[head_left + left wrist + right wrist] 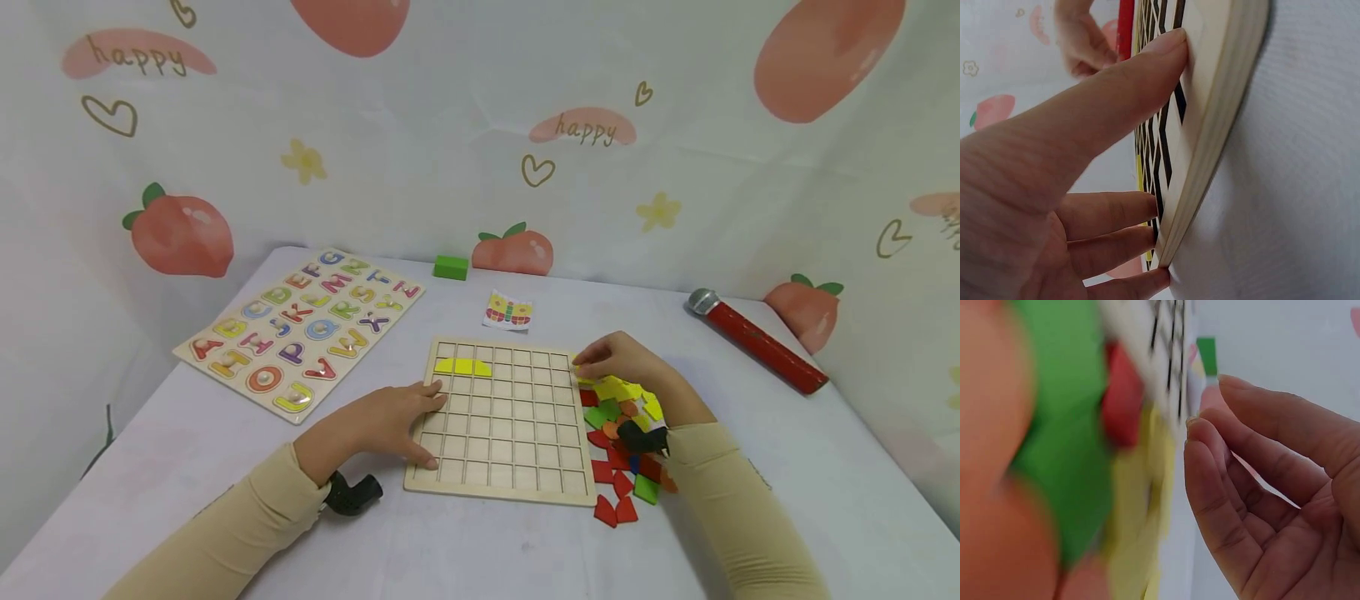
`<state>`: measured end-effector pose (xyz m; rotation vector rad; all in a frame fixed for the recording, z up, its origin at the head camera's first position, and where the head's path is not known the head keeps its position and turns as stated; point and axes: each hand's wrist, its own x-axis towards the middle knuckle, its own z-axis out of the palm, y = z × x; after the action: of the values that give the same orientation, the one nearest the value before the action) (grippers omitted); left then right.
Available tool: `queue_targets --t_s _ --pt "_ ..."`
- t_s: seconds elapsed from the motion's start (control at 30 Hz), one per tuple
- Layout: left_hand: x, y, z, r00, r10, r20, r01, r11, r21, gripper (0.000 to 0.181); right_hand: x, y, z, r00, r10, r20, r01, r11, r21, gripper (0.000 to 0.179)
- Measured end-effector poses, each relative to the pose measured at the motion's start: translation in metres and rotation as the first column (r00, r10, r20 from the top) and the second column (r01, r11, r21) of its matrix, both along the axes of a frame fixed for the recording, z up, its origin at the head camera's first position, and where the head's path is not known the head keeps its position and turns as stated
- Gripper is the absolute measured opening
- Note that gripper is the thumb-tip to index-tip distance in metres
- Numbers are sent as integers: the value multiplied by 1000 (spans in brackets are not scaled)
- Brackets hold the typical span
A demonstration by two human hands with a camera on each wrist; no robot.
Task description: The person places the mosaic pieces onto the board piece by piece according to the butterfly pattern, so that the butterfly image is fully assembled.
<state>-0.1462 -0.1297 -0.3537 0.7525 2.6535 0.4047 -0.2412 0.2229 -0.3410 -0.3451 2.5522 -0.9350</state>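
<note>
A wooden grid board (502, 429) lies flat in the middle of the table. Three yellow pieces (463, 367) sit side by side in its upper left cells. My left hand (386, 421) rests on the board's left edge, thumb and fingers spread; the left wrist view shows the fingertips touching the wood. By the board's upper right corner is my right hand (626, 362), close to loose yellow pieces (617, 387). In the right wrist view its fingers (1200, 469) are loosely bent, the thumb apart from them, and no piece shows between.
Red, green and orange pieces (602, 472) are heaped along the board's right side. Behind the board lie a small patterned picture card (508, 312) and a green block (451, 267). An alphabet puzzle board (300, 329) is at left, a red microphone (757, 340) at right.
</note>
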Motion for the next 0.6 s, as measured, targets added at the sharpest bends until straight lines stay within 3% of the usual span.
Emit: queue_targets --t_s 0.3,0.6 --pt "0 2 1 1000 5 0 -5 1000 6 87 22 46 -2 995 -88 47 83 991 102 30" --pt "0 1 0 1000 5 4 -5 1000 10 87 35 60 -8 990 -132 51 125 984 124 26"
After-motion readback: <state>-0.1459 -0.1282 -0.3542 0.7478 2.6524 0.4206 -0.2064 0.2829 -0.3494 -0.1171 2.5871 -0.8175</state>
